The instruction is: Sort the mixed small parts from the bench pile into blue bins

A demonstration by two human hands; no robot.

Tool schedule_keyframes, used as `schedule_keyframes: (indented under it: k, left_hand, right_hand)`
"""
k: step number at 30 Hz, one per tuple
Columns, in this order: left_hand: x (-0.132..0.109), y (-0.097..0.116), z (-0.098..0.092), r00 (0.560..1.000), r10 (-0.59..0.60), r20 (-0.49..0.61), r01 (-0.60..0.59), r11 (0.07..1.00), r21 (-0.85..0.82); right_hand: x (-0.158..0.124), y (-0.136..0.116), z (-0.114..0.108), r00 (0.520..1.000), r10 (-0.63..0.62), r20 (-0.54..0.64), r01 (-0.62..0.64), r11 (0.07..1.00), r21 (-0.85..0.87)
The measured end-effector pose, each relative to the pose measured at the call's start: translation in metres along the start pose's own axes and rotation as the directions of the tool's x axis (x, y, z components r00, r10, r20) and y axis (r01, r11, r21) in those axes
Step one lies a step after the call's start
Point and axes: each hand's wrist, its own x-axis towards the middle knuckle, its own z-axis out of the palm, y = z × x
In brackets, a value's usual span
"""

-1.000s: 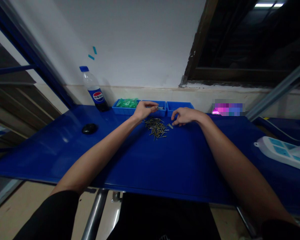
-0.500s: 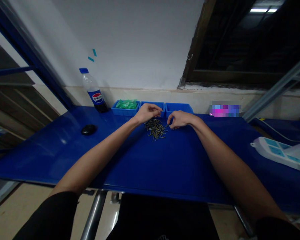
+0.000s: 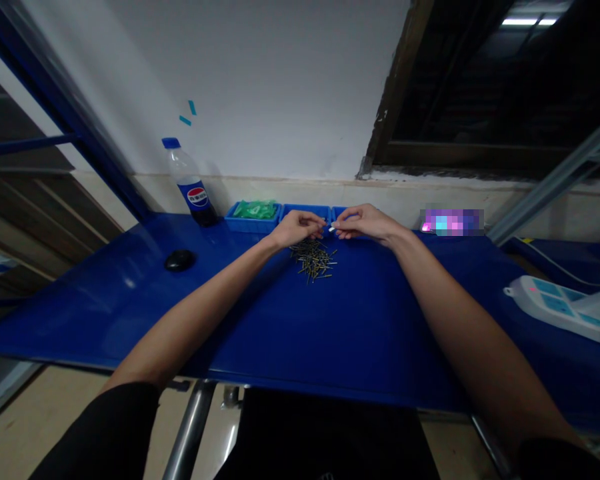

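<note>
My left hand (image 3: 295,229) and my right hand (image 3: 364,222) meet fingertip to fingertip at the far side of the blue table (image 3: 260,313), just above a pile of several small metal pins (image 3: 314,259). The left fingers are pinched on something too small to name. The right fingers pinch a small pale part (image 3: 332,229), held against the left fingertips. Behind the hands stand three blue bins: one with green parts (image 3: 253,215), a middle bin (image 3: 305,211) and a right bin (image 3: 340,213) mostly hidden by my hands.
A cola bottle (image 3: 190,185) stands at the back left by the wall. A black mouse-like object (image 3: 179,260) lies on the left of the table. A white power strip (image 3: 560,308) lies at the right. A glowing pink item (image 3: 453,222) sits at the back right.
My right hand lifted off the table beside the pins with a small pale part and moved up and left to meet my left hand. The left hand stayed near the middle bin.
</note>
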Motion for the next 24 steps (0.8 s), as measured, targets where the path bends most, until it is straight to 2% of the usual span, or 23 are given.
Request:
schedule_keyframes:
  k: [4, 9, 12, 16, 20, 24]
  left_hand:
    - [-0.003, 0.005, 0.001, 0.999, -0.041, 0.001, 0.041, 0.997, -0.071]
    - [-0.005, 0.008, 0.0, 0.998, -0.008, 0.057, 0.014, 0.994, -0.11]
    - [-0.005, 0.006, -0.001, 0.999, -0.003, 0.035, 0.008, 0.99, -0.139]
    - [-0.005, 0.003, -0.002, 0.999, -0.036, 0.022, 0.04, 0.979, -0.2]
    - [-0.004, 0.0, -0.003, 0.997, -0.082, 0.002, 0.08, 0.972, -0.219]
    - [0.001, -0.007, -0.007, 0.986, -0.079, -0.146, 0.046, 0.975, -0.216]
  right_hand:
    - [-0.001, 0.0, 0.003, 0.998, -0.026, 0.059, 0.022, 0.997, 0.075]
    - [0.001, 0.005, 0.009, 0.992, -0.109, 0.069, 0.09, 0.968, 0.235]
    - [0.002, 0.008, 0.011, 0.988, -0.14, 0.069, 0.112, 0.944, 0.31]
    - [0.003, 0.009, 0.011, 0.985, -0.144, 0.092, 0.107, 0.94, 0.324]
    - [0.008, 0.014, 0.007, 0.98, -0.165, 0.108, 0.139, 0.965, 0.222]
    - [0.015, 0.025, 0.0, 0.974, -0.183, 0.133, 0.2, 0.972, -0.122]
